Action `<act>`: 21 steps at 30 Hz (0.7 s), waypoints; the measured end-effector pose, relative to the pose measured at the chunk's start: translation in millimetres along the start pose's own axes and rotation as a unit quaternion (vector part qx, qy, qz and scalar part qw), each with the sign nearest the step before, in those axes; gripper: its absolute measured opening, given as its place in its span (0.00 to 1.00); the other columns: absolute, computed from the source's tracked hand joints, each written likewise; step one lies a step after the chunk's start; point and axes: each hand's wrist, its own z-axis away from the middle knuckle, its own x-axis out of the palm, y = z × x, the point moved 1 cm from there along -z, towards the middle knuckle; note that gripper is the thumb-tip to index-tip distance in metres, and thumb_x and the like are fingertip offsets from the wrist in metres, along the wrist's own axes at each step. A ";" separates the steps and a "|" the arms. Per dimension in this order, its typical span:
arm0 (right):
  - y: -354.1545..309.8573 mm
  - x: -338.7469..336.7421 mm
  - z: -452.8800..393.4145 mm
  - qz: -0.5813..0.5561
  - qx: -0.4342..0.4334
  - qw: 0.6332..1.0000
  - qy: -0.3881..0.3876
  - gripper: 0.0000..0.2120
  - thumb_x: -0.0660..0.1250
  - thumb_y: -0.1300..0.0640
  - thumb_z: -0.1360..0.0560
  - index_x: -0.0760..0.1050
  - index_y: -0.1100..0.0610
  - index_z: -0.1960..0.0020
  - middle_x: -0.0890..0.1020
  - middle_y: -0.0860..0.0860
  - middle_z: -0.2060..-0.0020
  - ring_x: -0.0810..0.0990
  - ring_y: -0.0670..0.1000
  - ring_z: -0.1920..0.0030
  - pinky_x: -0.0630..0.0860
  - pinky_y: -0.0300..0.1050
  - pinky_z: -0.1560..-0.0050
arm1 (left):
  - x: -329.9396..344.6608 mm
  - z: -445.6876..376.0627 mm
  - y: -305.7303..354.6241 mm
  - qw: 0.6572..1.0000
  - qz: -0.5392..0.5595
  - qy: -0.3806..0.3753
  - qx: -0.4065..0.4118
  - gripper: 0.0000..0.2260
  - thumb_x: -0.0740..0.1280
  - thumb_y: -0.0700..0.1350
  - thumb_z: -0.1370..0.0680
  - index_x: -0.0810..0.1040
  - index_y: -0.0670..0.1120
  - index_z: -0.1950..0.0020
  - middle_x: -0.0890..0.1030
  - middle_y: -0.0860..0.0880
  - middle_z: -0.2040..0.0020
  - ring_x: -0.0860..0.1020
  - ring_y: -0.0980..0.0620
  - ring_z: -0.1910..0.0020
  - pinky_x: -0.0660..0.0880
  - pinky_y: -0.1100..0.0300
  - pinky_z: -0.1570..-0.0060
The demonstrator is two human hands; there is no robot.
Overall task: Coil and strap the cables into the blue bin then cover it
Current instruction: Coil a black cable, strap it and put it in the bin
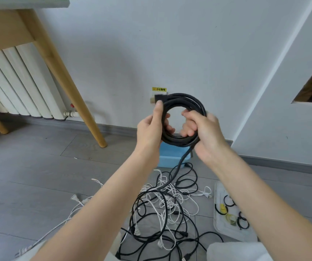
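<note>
Both hands are raised in front of the white wall, holding a black cable coil (184,102) of several loops. Left hand (152,129) grips the coil's left side, thumb up along the outer edge near the plug end, fingers curled through the centre. Right hand (206,130) grips the right side, fingers wrapped over the loops from outside, fingertips showing inside the ring. One free strand of the same cable drops from the bottom of the coil down to the floor (38,166), where it runs into a tangled pile of black and white cables (162,210) lying between the forearms. Blue bin (172,157) sits on the floor against the wall, directly below the coil and partly hidden by it and the left wrist; the pile reaches up to its near side. Right of the pile, a clear lid or tray (232,234) lies flat on the floor with black and yellow straps (228,210) on it, partly covered by the right forearm. At the left: wooden table leg (62,76), white radiator (19,80) behind it.
</note>
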 end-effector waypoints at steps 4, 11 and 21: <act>-18.2 -15.5 -5.8 0.159 0.072 0.980 -0.096 0.07 0.60 0.70 0.27 0.68 0.59 0.59 0.58 0.46 0.83 0.57 0.44 0.83 0.55 0.35 0.79 | -16.2 -11.4 22.1 0.987 -0.064 -0.141 -0.041 0.20 0.60 0.60 0.23 0.80 0.44 0.51 0.83 0.47 0.60 0.81 0.49 0.63 0.78 0.57 0.55; -13.5 -22.5 7.8 0.393 0.073 0.900 -0.174 0.11 0.58 0.71 0.27 0.71 0.60 0.65 0.62 0.46 0.82 0.56 0.44 0.81 0.56 0.36 0.78 | -12.2 3.0 10.3 0.856 -0.421 -0.302 0.000 0.16 0.69 0.54 0.27 0.77 0.42 0.63 0.77 0.51 0.73 0.75 0.57 0.73 0.75 0.67 0.63; -0.7 -19.7 10.7 -0.046 0.029 0.990 -0.131 0.14 0.69 0.65 0.33 0.75 0.58 0.48 0.80 0.50 0.64 0.76 0.47 0.62 0.73 0.39 0.55 | 4.0 0.8 6.5 0.998 0.011 -0.007 0.055 0.10 0.66 0.49 0.23 0.74 0.43 0.55 0.64 0.54 0.76 0.65 0.58 0.79 0.67 0.65 0.74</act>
